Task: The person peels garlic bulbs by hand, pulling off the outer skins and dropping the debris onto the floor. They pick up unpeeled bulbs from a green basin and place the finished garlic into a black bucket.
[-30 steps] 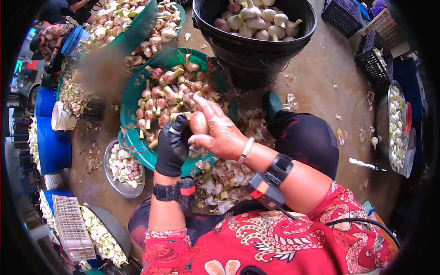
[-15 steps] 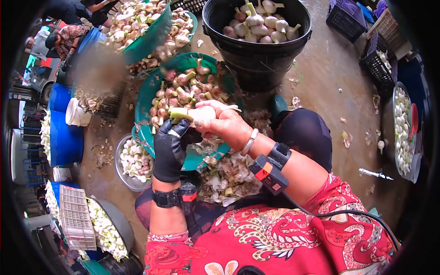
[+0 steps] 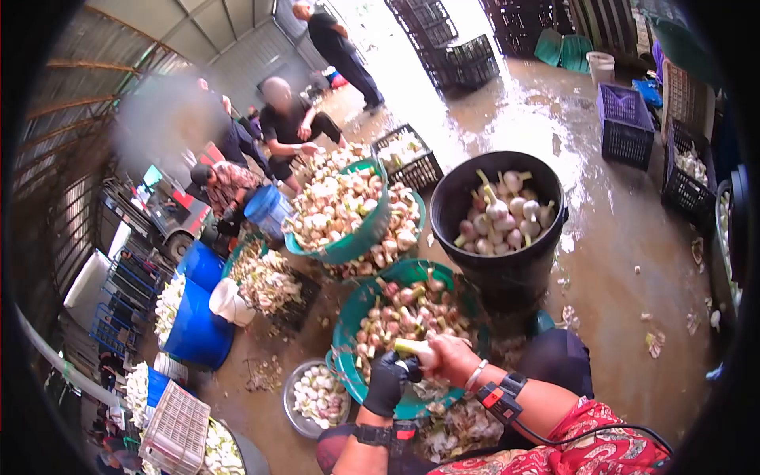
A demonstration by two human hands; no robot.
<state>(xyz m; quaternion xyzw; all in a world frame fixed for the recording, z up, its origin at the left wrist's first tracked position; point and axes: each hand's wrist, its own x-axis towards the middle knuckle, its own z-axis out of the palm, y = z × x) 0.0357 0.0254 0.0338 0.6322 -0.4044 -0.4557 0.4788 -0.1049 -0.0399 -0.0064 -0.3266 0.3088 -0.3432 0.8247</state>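
Observation:
Over a green basin [image 3: 342, 348] of garlic bulbs, my two hands meet at one garlic bulb [image 3: 425, 352] with a thick pale-green stem. My right hand [image 3: 457, 362], bare with a white band at the wrist, is closed round the bulb end. My left hand [image 3: 388, 385], in a black glove, is closed at the stem side; its fingertips are partly hidden. Untrimmed bulbs with purplish skins [image 3: 412, 321] fill the basin below. Loose papery peelings [image 3: 459, 431] lie between my knees.
A black bucket [image 3: 507, 273] of cleaned bulbs stands beyond the basin. A metal bowl [image 3: 297, 423] of white bulbs sits at the left. Another green basin [image 3: 348, 252] is heaped with garlic. Blue tubs [image 3: 198, 324], crates [image 3: 625, 127] and several people surround the wet floor [image 3: 602, 261].
My view has tilted up, bringing people and the doorway into sight. My hands remain together on the garlic bulb and appear lower in the picture.

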